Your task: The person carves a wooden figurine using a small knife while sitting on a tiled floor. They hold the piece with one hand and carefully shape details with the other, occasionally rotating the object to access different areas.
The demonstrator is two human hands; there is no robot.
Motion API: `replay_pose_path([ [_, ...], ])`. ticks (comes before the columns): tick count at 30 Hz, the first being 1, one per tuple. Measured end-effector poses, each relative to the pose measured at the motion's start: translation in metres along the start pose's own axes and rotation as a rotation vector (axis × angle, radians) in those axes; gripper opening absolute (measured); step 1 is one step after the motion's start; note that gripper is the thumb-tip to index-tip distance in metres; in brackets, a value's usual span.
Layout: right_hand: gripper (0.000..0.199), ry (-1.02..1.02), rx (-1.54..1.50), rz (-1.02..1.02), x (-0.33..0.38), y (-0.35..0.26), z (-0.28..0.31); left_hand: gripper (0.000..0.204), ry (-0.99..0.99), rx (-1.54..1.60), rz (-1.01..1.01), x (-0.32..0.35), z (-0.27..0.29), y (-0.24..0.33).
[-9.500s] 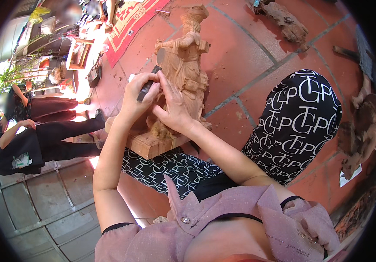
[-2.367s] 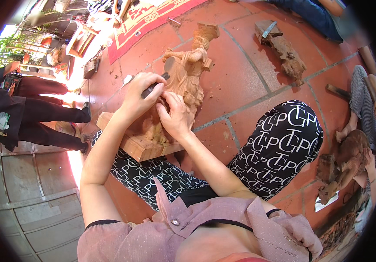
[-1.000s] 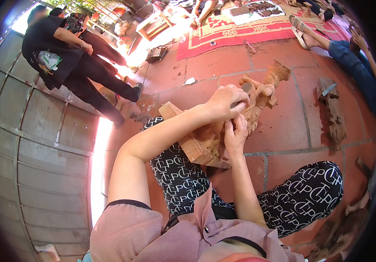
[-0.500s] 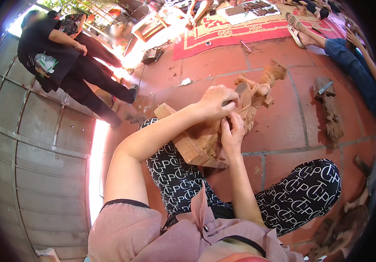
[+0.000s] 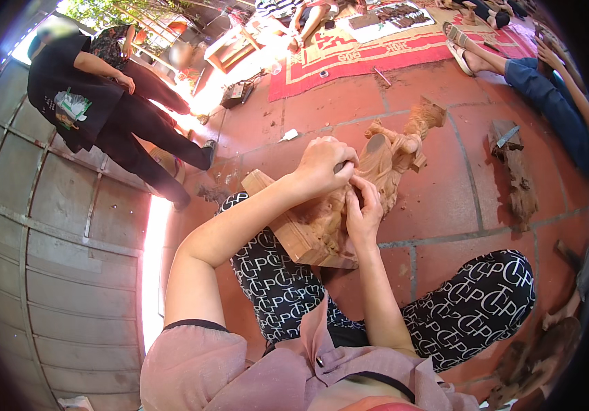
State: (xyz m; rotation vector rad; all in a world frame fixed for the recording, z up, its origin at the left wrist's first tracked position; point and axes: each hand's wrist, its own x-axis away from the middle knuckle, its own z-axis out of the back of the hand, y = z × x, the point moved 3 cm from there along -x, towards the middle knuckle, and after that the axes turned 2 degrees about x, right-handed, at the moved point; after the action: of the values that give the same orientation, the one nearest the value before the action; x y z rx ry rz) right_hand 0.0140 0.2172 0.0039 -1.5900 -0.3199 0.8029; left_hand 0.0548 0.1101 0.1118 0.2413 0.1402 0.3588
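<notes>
Left hand (image 5: pixel 323 164) fisted around a slim dark tool (image 5: pixel 339 166), right hand (image 5: pixel 365 209) fingers pressed on pale, knobbly carved wooden figure (image 5: pixel 383 164).

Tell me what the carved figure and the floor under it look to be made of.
Pale brown carved figure: apparently raw, unvarnished wood, matt, with a square sawn base block. Reddish floor tiles: likely unglazed terracotta or clay, dull, with grey joints between the squares.

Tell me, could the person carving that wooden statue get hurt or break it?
Maybe. The left hand grips a carving tool right beside the right hand, so a slip could nick those fingers. The wooden statue leans on the person's leg over hard red floor tiles; a strong push might tip it and chip thin parts.
</notes>
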Motion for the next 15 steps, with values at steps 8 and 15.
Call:
replay_pose_path([
  [8,0.029,0.125,-0.004,0.06,0.002,0.008,-0.001,0.021,-0.05,0.293,-0.242,-0.011,-0.028,0.031],
  [15,0.025,0.017,0.104,0.079,0.001,0.013,-0.007,0.016,-0.012,0.022,-0.204,-0.018,-0.027,0.013],
])
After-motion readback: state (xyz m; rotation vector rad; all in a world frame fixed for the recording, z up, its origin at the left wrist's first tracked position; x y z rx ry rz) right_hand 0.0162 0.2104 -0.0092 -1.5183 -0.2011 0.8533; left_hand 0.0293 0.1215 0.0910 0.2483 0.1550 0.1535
